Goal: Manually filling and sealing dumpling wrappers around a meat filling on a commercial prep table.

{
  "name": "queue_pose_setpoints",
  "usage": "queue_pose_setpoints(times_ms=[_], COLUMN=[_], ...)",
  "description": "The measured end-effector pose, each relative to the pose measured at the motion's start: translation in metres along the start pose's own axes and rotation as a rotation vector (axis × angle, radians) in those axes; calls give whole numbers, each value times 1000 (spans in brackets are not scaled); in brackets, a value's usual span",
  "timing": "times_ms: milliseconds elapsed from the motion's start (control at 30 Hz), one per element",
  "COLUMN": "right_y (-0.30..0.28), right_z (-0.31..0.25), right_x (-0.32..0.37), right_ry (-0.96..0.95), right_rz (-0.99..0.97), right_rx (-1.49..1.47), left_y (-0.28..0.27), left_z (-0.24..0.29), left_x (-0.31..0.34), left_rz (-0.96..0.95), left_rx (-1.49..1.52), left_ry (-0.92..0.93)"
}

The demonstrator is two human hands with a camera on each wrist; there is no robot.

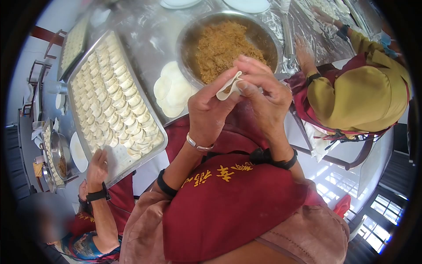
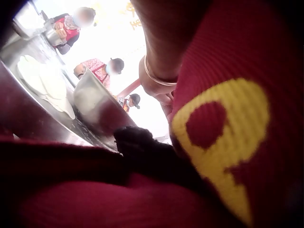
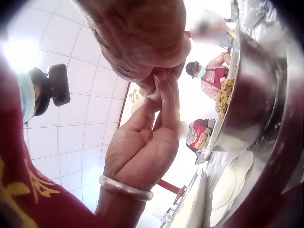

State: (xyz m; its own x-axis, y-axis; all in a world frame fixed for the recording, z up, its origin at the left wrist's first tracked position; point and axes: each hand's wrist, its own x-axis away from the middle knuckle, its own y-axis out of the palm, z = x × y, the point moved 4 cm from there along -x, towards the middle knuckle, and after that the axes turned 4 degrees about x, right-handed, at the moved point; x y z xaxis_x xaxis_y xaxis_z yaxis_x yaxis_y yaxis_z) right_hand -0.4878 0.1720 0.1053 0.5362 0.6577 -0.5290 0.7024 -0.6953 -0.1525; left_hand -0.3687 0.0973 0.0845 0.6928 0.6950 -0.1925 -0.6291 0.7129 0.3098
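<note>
A folded dumpling [image 1: 230, 86] with brown filling showing in its open side is held up between both hands, in front of the bowl. My left hand [image 1: 207, 108], with a silver bangle at the wrist, grips its left end. On the other end, my right hand [image 1: 269, 94] pinches the dough edge between thumb and fingers. The right wrist view shows the left hand [image 3: 142, 147] meeting the right hand [image 3: 142, 38] at the fingertips, the dumpling mostly hidden there. Just beyond is the steel bowl [image 1: 182, 48] of brown filling [image 1: 224, 42]; round wrappers [image 1: 169, 90] lie left of it.
A metal tray [image 1: 160, 143] with rows of dumplings lies to the left, another person's hand [image 1: 97, 167] at its near edge. On the right, a person in a mustard top [image 1: 358, 99] works with a hand on the floury table [image 1: 307, 46]. White plates [image 1: 246, 5] sit at the far side.
</note>
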Motion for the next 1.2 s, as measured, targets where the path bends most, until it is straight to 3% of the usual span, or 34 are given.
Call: queue_pose_setpoints(times_ms=[133, 200, 700, 900, 1033, 1200], right_y=[2, 6, 7, 8, 8, 9], right_z=[2, 3, -1, -11, -9, -3], right_x=[-2, -1, -1, -7, -7, -2], right_ry=[122, 216, -110, 23, 30, 76], right_rz=[-36, -14, -181, -199, -307, -282], right_rx=[-20, -89, 77, 158, 78, -29], left_y=[-3, -3, 1, 0, 2, 3], left_z=[-3, -1, 11, 14, 12, 23], left_x=[-2, -2, -2, -1, -2, -3], left_rz=[25, 16, -119, -123, -115, -172], left_rx=[131, 46, -32, 5, -46, -88], left_ry=[-65, -65, -217, -228, -158, -229])
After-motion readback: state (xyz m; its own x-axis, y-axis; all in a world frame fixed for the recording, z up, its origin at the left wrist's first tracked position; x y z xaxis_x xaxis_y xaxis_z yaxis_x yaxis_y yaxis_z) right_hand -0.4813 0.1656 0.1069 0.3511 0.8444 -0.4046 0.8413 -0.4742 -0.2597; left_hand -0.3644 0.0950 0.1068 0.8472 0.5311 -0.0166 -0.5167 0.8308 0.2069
